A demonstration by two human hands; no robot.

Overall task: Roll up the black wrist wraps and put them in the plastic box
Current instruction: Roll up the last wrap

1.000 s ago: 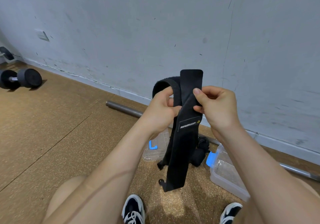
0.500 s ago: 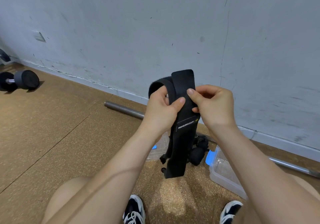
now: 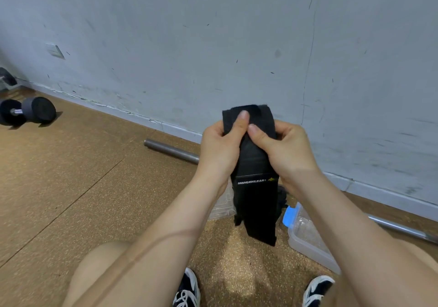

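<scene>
I hold a black wrist wrap (image 3: 257, 197) up in front of me with both hands. Its top end is folded over into a small roll, and the long tail with white lettering hangs down toward the floor. My left hand (image 3: 221, 148) grips the roll's left side, thumb pressed on its front. My right hand (image 3: 284, 150) pinches the right side, thumb beside the left one. A clear plastic box (image 3: 308, 240) with a blue clip lies open on the floor at lower right. More black wrap (image 3: 282, 197) lies on the floor behind the hanging tail, mostly hidden.
A clear lid (image 3: 222, 207) lies on the floor behind my left forearm. A steel bar (image 3: 170, 150) runs along the base of the grey wall. A black dumbbell (image 3: 28, 112) sits at far left. My knees and shoes (image 3: 187, 290) are at the bottom edge.
The top flap of the wrap has been folded down and rolled between my thumbs. The hanging tail has become shorter. Both hands sit closer together on the roll.
</scene>
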